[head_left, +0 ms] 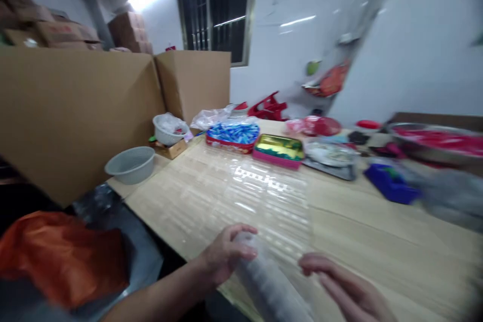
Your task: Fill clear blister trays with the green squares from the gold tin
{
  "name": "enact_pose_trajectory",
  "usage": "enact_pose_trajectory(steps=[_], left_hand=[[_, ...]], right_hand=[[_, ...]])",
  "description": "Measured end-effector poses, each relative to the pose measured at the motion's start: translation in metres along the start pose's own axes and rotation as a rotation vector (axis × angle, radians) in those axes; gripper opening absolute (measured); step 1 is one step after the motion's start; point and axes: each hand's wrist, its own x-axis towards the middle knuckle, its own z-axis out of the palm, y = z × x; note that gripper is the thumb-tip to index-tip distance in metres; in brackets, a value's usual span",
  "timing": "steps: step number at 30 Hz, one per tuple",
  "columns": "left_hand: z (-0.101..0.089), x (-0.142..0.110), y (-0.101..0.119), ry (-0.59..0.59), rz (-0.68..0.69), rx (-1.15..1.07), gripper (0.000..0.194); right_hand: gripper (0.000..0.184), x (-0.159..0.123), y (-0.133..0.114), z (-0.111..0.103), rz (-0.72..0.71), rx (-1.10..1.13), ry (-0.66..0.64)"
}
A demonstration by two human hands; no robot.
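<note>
My left hand is wrapped round the upper end of a long translucent whitish plastic roll, ribbed along its length and slanting down to the lower right. Blur hides what the roll is made of. To its right, my right hand is held apart from it, fingers stretched out and holding nothing visible. Beyond both hands, a clear ridged plastic sheet lies flat on the wooden table, catching the light. Its near edge reaches close to the roll.
Behind the sheet stand a red-rimmed tray of blue-and-white packets and a pink tin with gold inside. A grey basin sits at the table's left edge. Further right are a blue box and a metal basin. Cardboard walls the left.
</note>
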Motion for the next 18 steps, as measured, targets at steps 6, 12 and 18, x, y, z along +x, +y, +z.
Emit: enact_pose_trajectory(steps=[6, 12, 18], left_hand=[[0.034, 0.037, 0.000, -0.143, 0.067, 0.197, 0.055], [0.059, 0.075, -0.008, -0.233, 0.066, 0.341, 0.061], [0.073, 0.114, -0.021, -0.273, 0.138, 0.464, 0.067]], right_hand=[[0.033, -0.005, -0.059, -0.010, -0.023, -0.084, -0.286], [0.036, -0.008, -0.039, -0.037, 0.021, -0.029, -0.148], [0.036, 0.001, -0.036, -0.057, 0.000, -0.032, -0.046]])
